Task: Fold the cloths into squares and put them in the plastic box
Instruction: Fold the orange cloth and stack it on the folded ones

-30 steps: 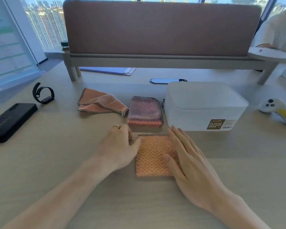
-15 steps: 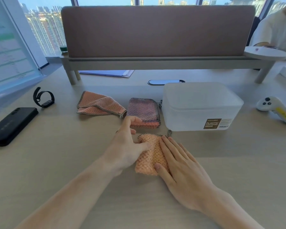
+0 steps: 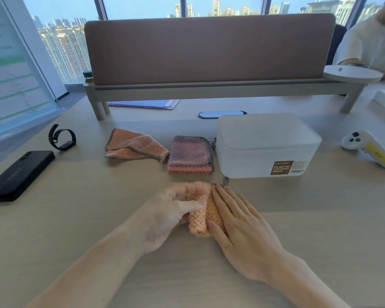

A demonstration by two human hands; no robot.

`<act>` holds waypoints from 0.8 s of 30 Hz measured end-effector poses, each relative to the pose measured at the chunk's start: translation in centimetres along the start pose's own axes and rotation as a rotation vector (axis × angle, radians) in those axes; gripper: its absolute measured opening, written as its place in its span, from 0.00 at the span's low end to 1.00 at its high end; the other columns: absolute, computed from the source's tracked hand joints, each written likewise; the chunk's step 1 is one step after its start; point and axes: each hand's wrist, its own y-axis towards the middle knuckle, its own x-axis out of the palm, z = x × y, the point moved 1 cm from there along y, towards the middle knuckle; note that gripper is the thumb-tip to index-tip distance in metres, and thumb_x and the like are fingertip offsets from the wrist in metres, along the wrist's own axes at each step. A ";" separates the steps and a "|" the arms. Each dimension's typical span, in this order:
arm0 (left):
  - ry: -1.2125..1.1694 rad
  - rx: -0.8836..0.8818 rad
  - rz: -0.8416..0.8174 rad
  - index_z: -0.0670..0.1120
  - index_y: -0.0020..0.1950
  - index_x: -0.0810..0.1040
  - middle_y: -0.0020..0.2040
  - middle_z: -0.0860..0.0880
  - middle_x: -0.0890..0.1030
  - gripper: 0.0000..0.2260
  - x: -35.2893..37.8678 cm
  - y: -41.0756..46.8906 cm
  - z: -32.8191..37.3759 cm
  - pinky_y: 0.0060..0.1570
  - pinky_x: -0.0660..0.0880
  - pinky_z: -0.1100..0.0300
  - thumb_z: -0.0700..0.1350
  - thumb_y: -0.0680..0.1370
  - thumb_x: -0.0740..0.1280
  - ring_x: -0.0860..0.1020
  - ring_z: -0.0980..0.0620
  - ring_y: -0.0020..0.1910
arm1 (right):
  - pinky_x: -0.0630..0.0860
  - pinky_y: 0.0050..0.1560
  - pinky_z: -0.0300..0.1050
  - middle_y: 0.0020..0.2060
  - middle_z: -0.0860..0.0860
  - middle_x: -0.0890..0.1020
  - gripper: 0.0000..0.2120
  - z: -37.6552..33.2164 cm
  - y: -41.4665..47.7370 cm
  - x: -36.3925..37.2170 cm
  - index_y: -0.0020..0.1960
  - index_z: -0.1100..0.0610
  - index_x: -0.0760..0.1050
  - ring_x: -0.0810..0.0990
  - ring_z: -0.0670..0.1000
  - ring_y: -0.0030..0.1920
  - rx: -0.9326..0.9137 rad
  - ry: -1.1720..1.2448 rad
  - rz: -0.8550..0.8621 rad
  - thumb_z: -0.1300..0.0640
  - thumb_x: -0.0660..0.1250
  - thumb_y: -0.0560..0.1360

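Head view: an orange cloth (image 3: 200, 221) is gripped at its edge by the curled left hand (image 3: 169, 214) and pressed down by the flat, straight-fingered right hand (image 3: 242, 227). Beyond them a purple cloth (image 3: 190, 154) lies squared and a pink cloth (image 3: 133, 144) lies rumpled. The box (image 3: 267, 147) is lidded, and apparently nothing is packed yet.

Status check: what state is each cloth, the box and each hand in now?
orange cloth: folded, left side lifted off the desk
left hand: grips the orange cloth
right hand: flat, pressing the orange cloth
purple cloth: folded square, lying on desk
pink cloth: loosely folded, not square
plastic box: lid on
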 end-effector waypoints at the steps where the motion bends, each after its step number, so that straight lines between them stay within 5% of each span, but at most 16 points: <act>1: 0.042 0.012 0.000 0.44 0.58 0.84 0.56 0.40 0.86 0.12 0.1 0.2 0.0 0.62 0.79 0.46 0.35 0.76 0.72 0.84 0.42 0.56 | 0.36 0.78 0.43 0.82 0.43 0.39 0.40 0.0 0.0 0.0 0.82 0.50 0.36 0.34 0.40 0.79 -0.002 0.000 -0.002 0.34 0.30 0.74; 5: 0.302 0.135 0.072 0.53 0.59 0.84 0.54 0.50 0.85 0.17 0.1 0.6 -0.1 0.50 0.83 0.56 0.34 0.76 0.74 0.85 0.60 0.46 | 0.37 0.78 0.43 0.82 0.43 0.39 0.40 0.1 0.0 0.0 0.82 0.50 0.36 0.34 0.40 0.79 -0.004 0.005 0.003 0.33 0.30 0.75; 9: 0.628 0.348 0.124 0.62 0.61 0.81 0.59 0.67 0.79 0.23 -0.2 0.3 -0.1 0.58 0.81 0.51 0.40 0.72 0.75 0.82 0.59 0.56 | 0.37 0.78 0.43 0.81 0.42 0.38 0.40 0.0 -0.1 0.0 0.82 0.50 0.35 0.33 0.40 0.79 -0.001 0.021 0.016 0.33 0.30 0.74; 12: 0.700 0.407 0.101 0.63 0.61 0.80 0.60 0.65 0.80 0.23 -0.4 -0.4 0.8 0.53 0.82 0.49 0.40 0.72 0.74 0.85 0.55 0.49 | 0.40 0.79 0.40 0.81 0.41 0.40 0.37 0.1 -0.3 -0.5 0.83 0.46 0.39 0.37 0.39 0.79 0.015 0.118 0.046 0.32 0.38 0.78; 14: 0.627 0.422 0.062 0.60 0.61 0.81 0.55 0.54 0.84 0.22 -0.8 -1.0 2.3 0.41 0.83 0.51 0.35 0.74 0.73 0.86 0.50 0.39 | 0.49 0.80 0.41 0.81 0.36 0.49 0.33 0.1 -0.4 -1.4 0.81 0.39 0.48 0.46 0.35 0.79 0.067 0.448 0.103 0.34 0.53 0.80; 16: 0.572 0.451 0.025 0.57 0.61 0.82 0.51 0.43 0.85 0.23 -1.5 -1.9 4.5 0.33 0.80 0.50 0.32 0.75 0.73 0.83 0.41 0.34 | 0.60 0.79 0.48 0.75 0.33 0.67 0.33 -0.1 -0.1 -2.3 0.77 0.33 0.58 0.61 0.33 0.75 0.117 1.023 0.209 0.36 0.67 0.75; 18: 0.525 0.458 0.001 0.57 0.61 0.83 0.56 0.45 0.84 0.24 -2.3 -2.8 7.1 0.39 0.82 0.42 0.31 0.74 0.74 0.84 0.32 0.41 | 0.67 0.75 0.54 0.71 0.43 0.75 0.40 -0.7 0.5 -2.6 0.73 0.33 0.66 0.72 0.43 0.72 0.098 1.489 0.177 0.35 0.78 0.65; 20: 0.463 0.442 -0.036 0.56 0.61 0.84 0.58 0.51 0.84 0.24 -3.2 -3.3 9.1 0.50 0.83 0.39 0.32 0.73 0.75 0.85 0.35 0.48 | 0.72 0.70 0.59 0.72 0.57 0.75 0.40 -1.9 1.3 -2.9 0.71 0.33 0.69 0.75 0.55 0.71 -0.002 1.770 0.085 0.42 0.83 0.63; 24: 0.294 0.352 -0.076 0.52 0.61 0.84 0.60 0.45 0.84 0.23 -5.4 -3.1 11.2 0.57 0.81 0.44 0.34 0.69 0.74 0.84 0.42 0.55 | 0.77 0.64 0.62 0.68 0.64 0.76 0.43 -3.5 3.7 -4.6 0.72 0.30 0.66 0.80 0.61 0.65 -0.056 1.952 0.106 0.59 0.81 0.68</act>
